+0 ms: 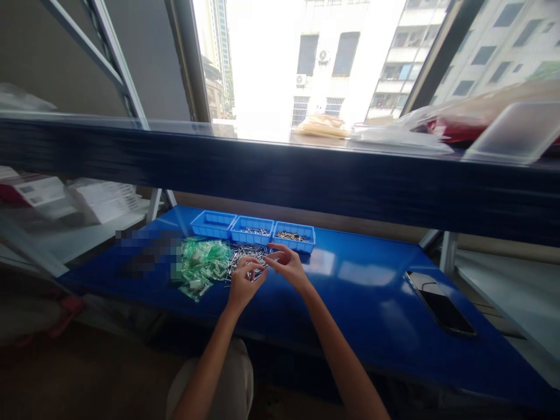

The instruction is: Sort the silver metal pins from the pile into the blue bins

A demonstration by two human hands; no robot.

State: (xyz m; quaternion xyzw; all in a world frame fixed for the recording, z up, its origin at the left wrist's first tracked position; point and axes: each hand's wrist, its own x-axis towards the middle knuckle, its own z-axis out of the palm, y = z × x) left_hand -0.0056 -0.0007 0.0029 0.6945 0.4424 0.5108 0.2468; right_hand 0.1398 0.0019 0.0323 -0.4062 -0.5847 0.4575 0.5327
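Over the near edge of a pile of thin metal pins, nails or screws by their look (236, 252), my left hand (244, 284) is curled, thumb and fingers brought together. Whatever lies between those fingertips is too small to name. My right hand (287, 267) is close beside it on the right, its bent fingers and thumb drawn in toward the left hand's fingertips. A tiny piece may be in its pinch, but I cannot make it out. Left of the pile, a crumpled green plastic bag (202, 262) touches the pins.
Behind the pile stand three blue bins in a row: the left bin (213, 224), the middle bin (252, 238) with silvery pins, and the right bin (294, 245) with brassy ones. A phone (441, 306) lies on the blue tabletop (359, 315). A dark shelf beam (280, 175) crosses above.
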